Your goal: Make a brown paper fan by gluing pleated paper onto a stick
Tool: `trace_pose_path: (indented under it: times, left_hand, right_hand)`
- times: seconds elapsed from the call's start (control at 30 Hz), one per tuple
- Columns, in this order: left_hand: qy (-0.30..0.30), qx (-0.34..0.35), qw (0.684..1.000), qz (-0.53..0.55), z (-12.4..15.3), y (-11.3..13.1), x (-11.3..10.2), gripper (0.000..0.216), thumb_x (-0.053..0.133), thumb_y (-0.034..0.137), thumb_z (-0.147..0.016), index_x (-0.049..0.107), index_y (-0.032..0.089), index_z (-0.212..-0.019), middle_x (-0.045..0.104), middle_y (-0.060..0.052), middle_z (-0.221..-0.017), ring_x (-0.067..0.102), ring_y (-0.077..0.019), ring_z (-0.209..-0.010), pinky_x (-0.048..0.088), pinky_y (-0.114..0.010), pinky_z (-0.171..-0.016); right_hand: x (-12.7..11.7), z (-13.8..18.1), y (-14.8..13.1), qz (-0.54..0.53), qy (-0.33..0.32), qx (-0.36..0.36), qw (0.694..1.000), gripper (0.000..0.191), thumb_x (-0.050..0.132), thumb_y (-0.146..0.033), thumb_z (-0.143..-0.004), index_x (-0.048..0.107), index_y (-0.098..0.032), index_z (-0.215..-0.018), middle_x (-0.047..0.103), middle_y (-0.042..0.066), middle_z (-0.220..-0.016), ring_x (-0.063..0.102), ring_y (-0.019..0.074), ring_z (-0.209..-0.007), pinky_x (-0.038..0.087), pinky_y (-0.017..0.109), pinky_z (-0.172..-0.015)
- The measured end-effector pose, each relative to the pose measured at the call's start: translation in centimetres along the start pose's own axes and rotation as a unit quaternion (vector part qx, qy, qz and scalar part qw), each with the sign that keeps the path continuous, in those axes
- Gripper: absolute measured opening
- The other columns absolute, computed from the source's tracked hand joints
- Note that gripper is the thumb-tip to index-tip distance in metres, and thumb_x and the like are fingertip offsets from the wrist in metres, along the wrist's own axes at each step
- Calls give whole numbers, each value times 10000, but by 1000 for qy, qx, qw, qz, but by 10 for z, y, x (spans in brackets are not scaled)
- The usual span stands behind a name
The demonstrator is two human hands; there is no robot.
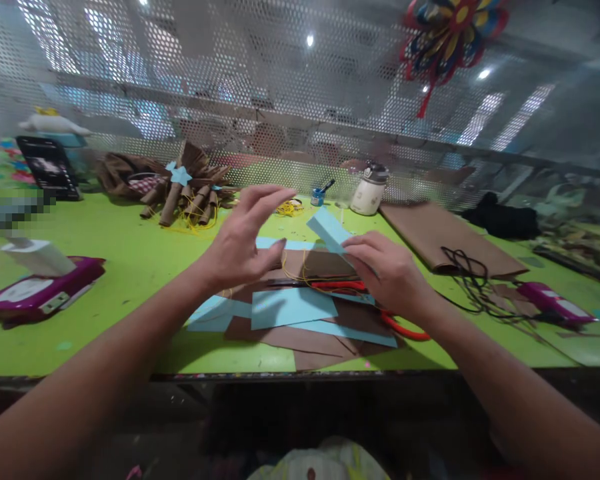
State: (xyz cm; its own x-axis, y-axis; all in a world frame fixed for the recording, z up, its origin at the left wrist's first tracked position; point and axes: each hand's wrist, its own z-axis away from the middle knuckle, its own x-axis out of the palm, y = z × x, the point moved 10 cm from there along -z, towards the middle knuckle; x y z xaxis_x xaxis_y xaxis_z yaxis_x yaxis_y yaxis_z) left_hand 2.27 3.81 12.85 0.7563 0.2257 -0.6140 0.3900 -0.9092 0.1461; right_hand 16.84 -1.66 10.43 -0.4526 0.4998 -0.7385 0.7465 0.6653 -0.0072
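My right hand (387, 270) pinches a light blue paper strip (330, 230) that sticks up and to the left from its fingers. Raised beside it, my left hand (245, 240) has its fingers stretched out and apart and holds nothing. Below both hands lies a pile of light blue paper sheets (287, 307) and brown paper sheets (325, 263) on the green table (130, 267). Red-handled scissors (405, 328) lie on the pile, partly under my right hand. Thin yellow string (295, 270) loops across the brown paper.
Rolled brown paper bundles with a blue star (183, 190) lie at the back left, a dark tablet (47, 167) farther left. A purple punch (35, 293) sits left, another (553, 301) right. A brown paper bag (445, 237), black cord (467, 273), a white jar (370, 190) and perforated metal screen (280, 100) stand behind.
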Motion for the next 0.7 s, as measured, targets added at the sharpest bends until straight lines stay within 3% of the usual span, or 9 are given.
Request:
trace_pose_path:
  times: [0.1,0.17,0.23,0.27,0.43,0.6,0.7]
  left_hand:
    - [-90,68,994,13,2,21,23,628,599,194,-754,406,181,-1352,503,-133,-1306,434,-263,-1225,377,-438,-1010]
    - [-130,62,989,18,8,13,39,385,585,193,-794,560,172,-1177,621,-107,-1109,541,-232,-1076,427,-404,-931]
    - [-118,56,991,25,13,0,44,104,567,186,-826,653,177,-885,662,-63,-878,592,-191,-905,459,-342,-819]
    - [-111,52,992,18,15,-7,46,100,563,172,-830,661,181,-847,662,-52,-838,593,-176,-849,459,-323,-778]
    - [-51,13,998,-26,21,-32,37,147,556,153,-827,690,179,-882,663,-59,-879,585,-162,-794,460,-297,-721]
    - [-69,-21,997,-19,23,-38,41,192,541,103,-801,691,176,-897,657,-63,-965,616,-157,-832,478,-280,-738]
    - [-70,-43,997,7,23,-40,43,206,535,102,-798,670,168,-939,665,-68,-1012,625,-163,-876,482,-285,-778]
  right_hand:
    - [19,-11,-11,7,-40,-33,999,193,437,-95,-907,626,-134,-904,663,124,-961,552,212,-851,469,359,-751]
    - [28,-16,-14,16,-61,-41,997,201,436,-100,-910,632,-141,-884,662,112,-930,534,205,-818,455,350,-723]
    - [31,-18,-16,16,-71,-44,996,202,438,-116,-917,634,-148,-884,656,100,-894,523,201,-796,447,347,-712]
    - [30,-19,-18,14,-64,-43,997,193,442,-128,-920,633,-147,-903,653,103,-904,522,205,-808,448,355,-725]
    - [13,-8,-37,6,22,-31,999,166,501,-161,-896,608,-119,-1016,611,152,-1059,496,250,-973,431,416,-844]
    - [78,23,-66,46,-200,-103,973,129,480,-138,-879,603,-132,-842,604,110,-843,477,227,-812,422,369,-750]
    - [104,36,-61,89,-270,-105,953,125,473,-139,-875,594,-112,-863,596,129,-861,480,241,-846,403,390,-809]
